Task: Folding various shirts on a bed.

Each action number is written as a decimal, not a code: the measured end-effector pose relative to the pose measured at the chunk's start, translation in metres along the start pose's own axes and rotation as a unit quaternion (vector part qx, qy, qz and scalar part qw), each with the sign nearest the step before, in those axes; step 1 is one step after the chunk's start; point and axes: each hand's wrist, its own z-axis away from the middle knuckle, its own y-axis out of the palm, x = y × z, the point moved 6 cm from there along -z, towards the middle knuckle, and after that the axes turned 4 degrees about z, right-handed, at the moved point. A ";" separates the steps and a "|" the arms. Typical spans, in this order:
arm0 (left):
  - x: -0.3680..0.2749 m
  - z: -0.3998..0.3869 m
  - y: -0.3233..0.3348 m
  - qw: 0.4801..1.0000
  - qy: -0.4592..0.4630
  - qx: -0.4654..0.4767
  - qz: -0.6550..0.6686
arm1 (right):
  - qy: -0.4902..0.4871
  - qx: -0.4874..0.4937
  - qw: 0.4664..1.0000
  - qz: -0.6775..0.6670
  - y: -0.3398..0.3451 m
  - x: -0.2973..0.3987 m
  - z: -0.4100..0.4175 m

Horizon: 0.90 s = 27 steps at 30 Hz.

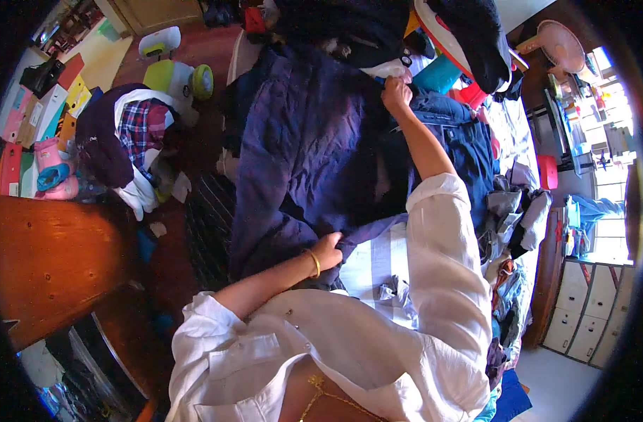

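A large dark purple garment (311, 137), apparently a jacket or trousers, is spread out before me with creases along its length. My left hand (328, 251) pinches its near edge, fingers closed on the cloth. Farther off to the right, my right hand (397, 96) is closed at the garment's far right side; the cloth inside the fist is mostly hidden. Beside that forearm lie dark blue jeans (448, 116). Below the raised hem, a white striped sheet (374, 258) shows, with a crumpled grey cloth (395, 293) on it.
Piled clothes (516, 205) line the bed's right side. To the left, a plaid garment (139, 126) and a dark one hang near a green-and-white wheeled item (168, 76). A wooden panel (52, 242) stands at left, boxes (47, 116) behind it. A pink fan (561, 46) is far right.
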 end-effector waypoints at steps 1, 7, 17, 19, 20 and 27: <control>-0.007 0.005 0.002 0.999 0.024 0.017 -0.016 | -0.010 0.003 1.000 0.016 -0.001 0.003 -0.001; -0.017 0.019 -0.008 0.978 0.178 -0.046 -0.103 | -0.001 0.013 1.000 0.026 -0.040 0.016 -0.022; 0.038 0.062 -0.058 0.957 -0.050 -0.043 0.281 | 0.249 0.156 0.863 -0.410 -0.021 0.108 -0.041; 0.040 0.066 -0.057 0.947 -0.041 -0.008 0.319 | 0.245 0.200 0.841 -0.440 0.004 0.133 -0.039; 0.042 0.065 -0.057 0.930 -0.083 0.002 0.358 | 0.245 0.237 0.818 -0.464 0.020 0.139 -0.037; 0.051 0.060 -0.062 0.927 -0.060 -0.020 0.370 | -0.016 0.131 0.921 -0.366 0.033 0.047 -0.045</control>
